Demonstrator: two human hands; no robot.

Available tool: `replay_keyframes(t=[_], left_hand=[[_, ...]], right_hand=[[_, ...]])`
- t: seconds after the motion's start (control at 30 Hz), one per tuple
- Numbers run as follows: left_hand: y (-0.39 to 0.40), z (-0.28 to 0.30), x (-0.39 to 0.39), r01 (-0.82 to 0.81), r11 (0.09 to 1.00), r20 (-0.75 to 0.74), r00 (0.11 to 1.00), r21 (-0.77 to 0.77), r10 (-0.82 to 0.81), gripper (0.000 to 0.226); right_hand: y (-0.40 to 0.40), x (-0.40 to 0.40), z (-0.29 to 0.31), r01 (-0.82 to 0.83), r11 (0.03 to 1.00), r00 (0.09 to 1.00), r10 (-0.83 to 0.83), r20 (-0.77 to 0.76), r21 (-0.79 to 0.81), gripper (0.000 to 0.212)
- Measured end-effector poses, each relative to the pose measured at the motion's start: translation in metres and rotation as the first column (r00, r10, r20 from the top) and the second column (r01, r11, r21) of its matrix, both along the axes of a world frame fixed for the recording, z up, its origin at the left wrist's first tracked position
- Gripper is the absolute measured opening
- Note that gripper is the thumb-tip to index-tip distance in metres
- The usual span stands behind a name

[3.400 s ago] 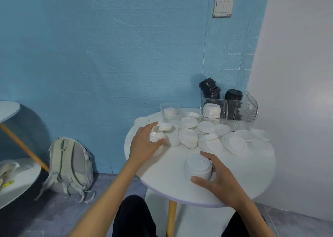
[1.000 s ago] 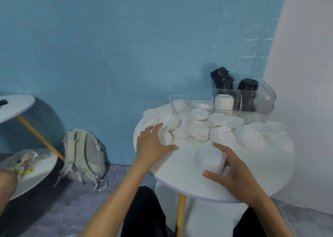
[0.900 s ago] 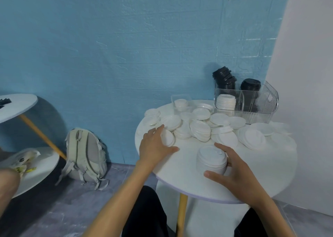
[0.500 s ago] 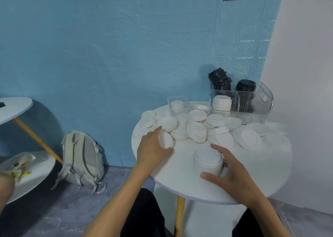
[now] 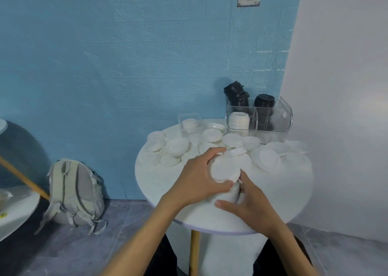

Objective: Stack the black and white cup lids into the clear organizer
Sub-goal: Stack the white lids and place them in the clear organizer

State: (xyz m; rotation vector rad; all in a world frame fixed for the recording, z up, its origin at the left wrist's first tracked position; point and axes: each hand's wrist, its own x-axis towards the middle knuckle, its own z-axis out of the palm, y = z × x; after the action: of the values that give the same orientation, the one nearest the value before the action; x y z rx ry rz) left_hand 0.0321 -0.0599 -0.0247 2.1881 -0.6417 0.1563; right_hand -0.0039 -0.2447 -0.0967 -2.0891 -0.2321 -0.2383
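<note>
A white lid [image 5: 225, 168], tilted up on edge with its flat face toward the camera, is gripped by the left hand [image 5: 197, 181], fingers curled over its far rim and thumb under its near rim. It sits right above a short stack of white lids [image 5: 233, 194] standing near the front edge of the round table [image 5: 279, 196]. The right hand [image 5: 249, 206] wraps that stack from the right, thumb in front and fingers pressed to its side.

Behind the hands, loose white lids [image 5: 178, 147] lie scattered and overlapping across the table's middle and left edge. At the back right edge stands the clear organizer [image 5: 270, 120]: white lids [image 5: 239, 121] fill its front left compartment, and black lids [image 5: 238, 96] rise in two piles behind. A small clear box [image 5: 189, 121] holding lids sits at the back edge.

Both forearms reach in from the near edge, hands touching around the stack. A backpack [image 5: 73, 194] leans on the blue wall.
</note>
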Motion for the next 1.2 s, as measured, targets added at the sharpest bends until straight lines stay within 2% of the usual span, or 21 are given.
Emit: replay_keyframes(t=[0.13,0.2,0.43,0.93,1.2], left_hand=[[-0.008,-0.009,0.001,0.028,0.997,0.003,1.0,0.072,-0.028,0.063],[-0.007,-0.013,0.003,0.025,0.994,0.012,1.0,0.107,-0.026,0.062],[0.0,-0.023,0.003,0.015,0.996,0.028,0.999,0.089,-0.018,0.059],[0.002,-0.046,0.001,0.039,0.99,-0.061,0.997,-0.138,-0.048,0.053],[0.006,-0.028,0.003,0.108,0.994,-0.053,0.993,0.002,-0.108,0.059]], right_hand=[[0.0,0.0,0.0,0.016,0.999,0.999,-0.014,-0.052,0.045,0.125],[-0.001,0.0,0.0,0.018,0.999,0.998,-0.015,-0.066,0.045,0.132],[0.001,-0.004,0.005,-0.022,1.0,0.999,0.022,0.044,0.009,0.104],[0.0,-0.001,-0.001,-0.021,0.998,0.996,0.026,0.081,-0.06,0.093],[-0.001,-0.002,0.001,-0.029,0.996,0.996,0.035,0.08,-0.084,0.09]])
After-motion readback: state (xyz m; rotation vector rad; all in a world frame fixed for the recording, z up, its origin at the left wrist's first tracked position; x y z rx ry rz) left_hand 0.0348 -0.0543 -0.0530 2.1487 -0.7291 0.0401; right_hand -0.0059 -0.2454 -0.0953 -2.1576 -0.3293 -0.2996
